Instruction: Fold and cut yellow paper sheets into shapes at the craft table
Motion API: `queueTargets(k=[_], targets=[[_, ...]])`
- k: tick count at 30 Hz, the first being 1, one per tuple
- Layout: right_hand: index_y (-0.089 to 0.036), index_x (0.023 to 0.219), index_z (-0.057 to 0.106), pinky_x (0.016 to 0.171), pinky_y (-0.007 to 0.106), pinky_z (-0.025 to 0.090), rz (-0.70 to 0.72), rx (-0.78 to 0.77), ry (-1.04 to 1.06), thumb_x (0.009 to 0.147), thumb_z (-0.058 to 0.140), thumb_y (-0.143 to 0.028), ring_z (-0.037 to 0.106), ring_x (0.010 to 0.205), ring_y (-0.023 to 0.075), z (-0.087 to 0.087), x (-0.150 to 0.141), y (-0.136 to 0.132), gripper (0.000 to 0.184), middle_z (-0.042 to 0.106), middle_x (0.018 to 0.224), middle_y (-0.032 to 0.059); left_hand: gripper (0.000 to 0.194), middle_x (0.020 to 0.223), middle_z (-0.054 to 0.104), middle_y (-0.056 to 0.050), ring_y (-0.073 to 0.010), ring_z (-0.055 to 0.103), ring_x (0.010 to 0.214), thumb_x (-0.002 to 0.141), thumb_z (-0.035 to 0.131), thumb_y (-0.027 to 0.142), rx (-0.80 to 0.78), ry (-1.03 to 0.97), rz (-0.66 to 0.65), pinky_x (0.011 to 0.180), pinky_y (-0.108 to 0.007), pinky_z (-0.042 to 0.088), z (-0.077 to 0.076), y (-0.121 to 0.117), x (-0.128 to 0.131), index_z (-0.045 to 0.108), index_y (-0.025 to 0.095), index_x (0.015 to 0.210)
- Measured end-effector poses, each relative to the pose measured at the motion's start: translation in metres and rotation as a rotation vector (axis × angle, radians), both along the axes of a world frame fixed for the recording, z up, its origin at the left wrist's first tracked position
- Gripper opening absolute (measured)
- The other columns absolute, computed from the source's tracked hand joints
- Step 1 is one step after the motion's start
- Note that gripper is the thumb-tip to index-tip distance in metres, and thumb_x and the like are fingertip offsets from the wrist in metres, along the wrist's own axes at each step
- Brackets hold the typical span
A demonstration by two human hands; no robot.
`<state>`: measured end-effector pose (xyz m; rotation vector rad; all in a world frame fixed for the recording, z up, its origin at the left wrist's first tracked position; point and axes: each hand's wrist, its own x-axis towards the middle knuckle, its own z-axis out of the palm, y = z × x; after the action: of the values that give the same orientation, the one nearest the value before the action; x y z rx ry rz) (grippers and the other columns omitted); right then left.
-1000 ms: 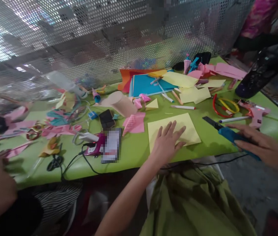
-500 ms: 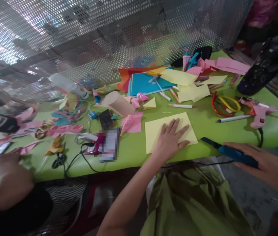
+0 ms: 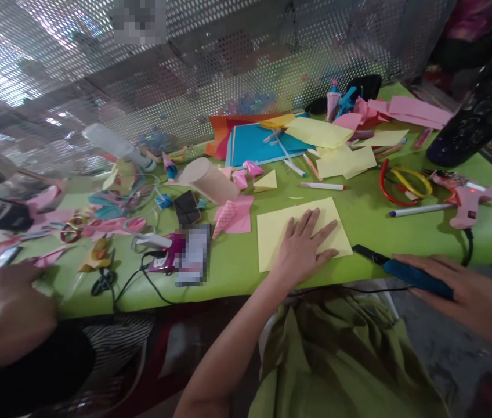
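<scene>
- Left hand (image 3: 299, 252): fingers spread apart, flat on yellow paper (image 3: 271, 235) beneath them.
- Right hand (image 3: 467, 287): fingers clamped around cutter (image 3: 409, 275); blade (image 3: 371, 254) ahead of them, near the paper's corner, contact unclear.
- Judged progress: paper steadied; no cut visible, so blade work seemed undone.
- Beyond left fingertips: pen (image 3: 323, 186).

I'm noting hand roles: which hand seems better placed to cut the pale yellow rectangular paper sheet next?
Probably the right hand: it holds the blue-handled cutter with a dark blade, its tip near the yellow sheet's right corner. The left hand lies spread on the sheet, seemingly steadying it.
</scene>
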<state>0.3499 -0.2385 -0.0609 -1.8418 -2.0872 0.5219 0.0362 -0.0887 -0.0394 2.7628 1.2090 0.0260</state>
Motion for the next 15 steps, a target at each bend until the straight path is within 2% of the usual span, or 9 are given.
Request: queueTargets(k=[3, 8, 15], targets=[[-0.046, 0.151, 0.048, 0.091, 0.039, 0.062, 0.014, -0.012, 0.002, 0.098, 0.053, -0.049, 0.07, 0.119, 0.0278, 0.003, -0.001, 0.002, 0.053, 0.063, 0.144, 0.0016, 0.069, 0.175, 0.016, -0.006, -0.0303, 0.015, 0.162, 0.102, 0.033, 0.067, 0.0, 0.008, 0.002, 0.128, -0.06, 0.02, 0.0, 0.0, 0.0, 0.027, 0.039, 0.164], [-0.047, 0.154, 0.044, 0.095, 0.044, 0.06, 0.035, -0.118, -0.003, 0.099, 0.051, -0.052, 0.068, 0.122, 0.0296, 0.011, -0.001, 0.005, 0.056, 0.062, 0.145, 0.0023, 0.069, 0.175, 0.015, -0.005, -0.0294, 0.015, 0.162, 0.102, 0.031, 0.068, 0.009, 0.026, 0.006, 0.129, -0.059, 0.02, 0.0, -0.001, 0.001, 0.026, 0.039, 0.164], [-0.047, 0.15, 0.052, 0.098, 0.047, 0.059, 0.044, -0.131, 0.037, 0.097, 0.051, -0.057, 0.069, 0.121, 0.0309, 0.021, -0.002, 0.013, 0.054, 0.066, 0.141, 0.0025, 0.069, 0.175, 0.016, -0.007, -0.0296, 0.016, 0.162, 0.101, 0.029, 0.069, 0.018, 0.009, 0.001, 0.128, -0.059, 0.021, -0.001, -0.001, 0.0, 0.027, 0.039, 0.164]])
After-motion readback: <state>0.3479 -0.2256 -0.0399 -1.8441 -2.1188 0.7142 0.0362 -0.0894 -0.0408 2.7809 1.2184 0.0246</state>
